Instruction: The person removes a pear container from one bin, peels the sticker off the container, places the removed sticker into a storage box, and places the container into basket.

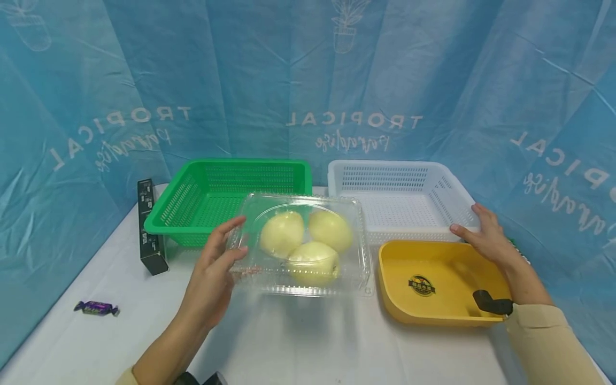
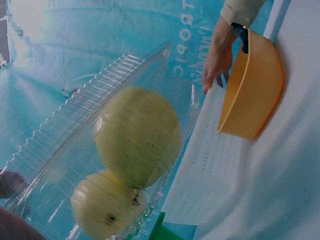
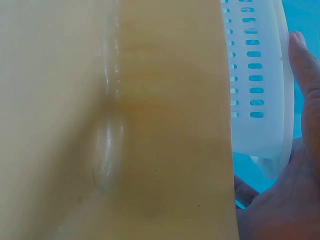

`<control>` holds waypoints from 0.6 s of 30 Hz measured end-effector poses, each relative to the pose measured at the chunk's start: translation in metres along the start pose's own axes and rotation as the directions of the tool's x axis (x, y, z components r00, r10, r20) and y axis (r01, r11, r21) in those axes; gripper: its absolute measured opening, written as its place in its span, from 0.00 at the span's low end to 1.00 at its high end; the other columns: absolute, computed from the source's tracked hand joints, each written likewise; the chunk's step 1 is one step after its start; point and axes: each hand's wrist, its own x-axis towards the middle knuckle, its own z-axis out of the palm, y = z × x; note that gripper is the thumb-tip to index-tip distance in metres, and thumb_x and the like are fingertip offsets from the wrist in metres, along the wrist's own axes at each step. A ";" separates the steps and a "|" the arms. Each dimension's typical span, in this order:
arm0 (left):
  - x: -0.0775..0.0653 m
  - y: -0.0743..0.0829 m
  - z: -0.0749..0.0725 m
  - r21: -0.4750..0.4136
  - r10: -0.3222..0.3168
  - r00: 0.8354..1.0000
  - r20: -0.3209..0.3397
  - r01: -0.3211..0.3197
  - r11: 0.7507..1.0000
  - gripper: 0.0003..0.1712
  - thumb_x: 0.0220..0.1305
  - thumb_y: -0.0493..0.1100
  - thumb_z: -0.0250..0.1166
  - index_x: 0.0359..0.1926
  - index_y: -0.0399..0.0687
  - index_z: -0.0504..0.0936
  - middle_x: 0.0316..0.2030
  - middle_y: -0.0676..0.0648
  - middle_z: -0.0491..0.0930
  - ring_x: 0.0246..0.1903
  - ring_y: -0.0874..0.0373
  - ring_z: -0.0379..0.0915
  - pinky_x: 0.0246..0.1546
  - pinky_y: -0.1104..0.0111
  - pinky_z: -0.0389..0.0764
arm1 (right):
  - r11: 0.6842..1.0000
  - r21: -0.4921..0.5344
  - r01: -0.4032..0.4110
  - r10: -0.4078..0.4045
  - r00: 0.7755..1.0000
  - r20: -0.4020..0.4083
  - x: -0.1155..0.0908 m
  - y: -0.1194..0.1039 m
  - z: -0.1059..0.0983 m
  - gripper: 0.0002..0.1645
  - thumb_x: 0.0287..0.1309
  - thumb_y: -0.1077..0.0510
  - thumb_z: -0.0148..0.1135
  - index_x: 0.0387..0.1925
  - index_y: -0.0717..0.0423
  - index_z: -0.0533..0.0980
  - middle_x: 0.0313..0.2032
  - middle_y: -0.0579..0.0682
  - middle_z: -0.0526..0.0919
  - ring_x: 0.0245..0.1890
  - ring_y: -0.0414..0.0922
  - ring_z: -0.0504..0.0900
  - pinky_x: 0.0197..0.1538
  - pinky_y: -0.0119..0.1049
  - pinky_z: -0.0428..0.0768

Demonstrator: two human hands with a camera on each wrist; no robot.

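Note:
My left hand [image 1: 212,275] grips the left side of a clear plastic clamshell box [image 1: 353,267], thumb and fingers at its edge. Inside the box lie three round, pale yellow fruits [image 1: 313,262], two of them large in the left wrist view. The box is held up over the table, overlapping the green basket's front in the head view. At the right, my right hand [image 1: 493,238] holds the front right corner of a white plastic basket [image 1: 414,234], its thumb along the rim. Nothing shows inside that basket.
A green basket [image 1: 187,230] stands at the back left, with a long black box [image 1: 153,243] beside it. A yellow tub [image 1: 409,310] sits in front of the white basket, under my right wrist. A purple-wrapped candy [image 1: 97,308] lies front left. Blue cloth [image 1: 308,80] hangs behind.

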 end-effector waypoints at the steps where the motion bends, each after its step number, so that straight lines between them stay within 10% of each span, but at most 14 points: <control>1: 0.005 0.000 0.002 0.002 0.009 1.000 -0.005 -0.009 1.000 0.28 0.71 0.37 0.45 0.70 0.54 0.55 0.74 0.54 0.37 0.73 0.47 0.34 0.62 0.36 0.57 | 1.000 0.000 0.001 -0.001 1.000 0.000 0.000 0.000 0.000 0.60 0.60 0.35 0.54 0.73 0.61 0.32 0.71 0.68 0.25 0.66 0.76 0.35 0.57 0.77 0.42; 18: 0.074 -0.001 0.045 -0.063 0.010 0.997 -0.082 -0.015 0.998 0.29 0.67 0.38 0.50 0.67 0.60 0.61 0.73 0.54 0.41 0.70 0.47 0.44 0.54 0.40 0.71 | 0.999 0.006 0.033 -0.033 0.999 -0.024 0.002 0.001 0.001 0.56 0.60 0.39 0.57 0.73 0.61 0.38 0.71 0.69 0.28 0.65 0.76 0.36 0.57 0.78 0.42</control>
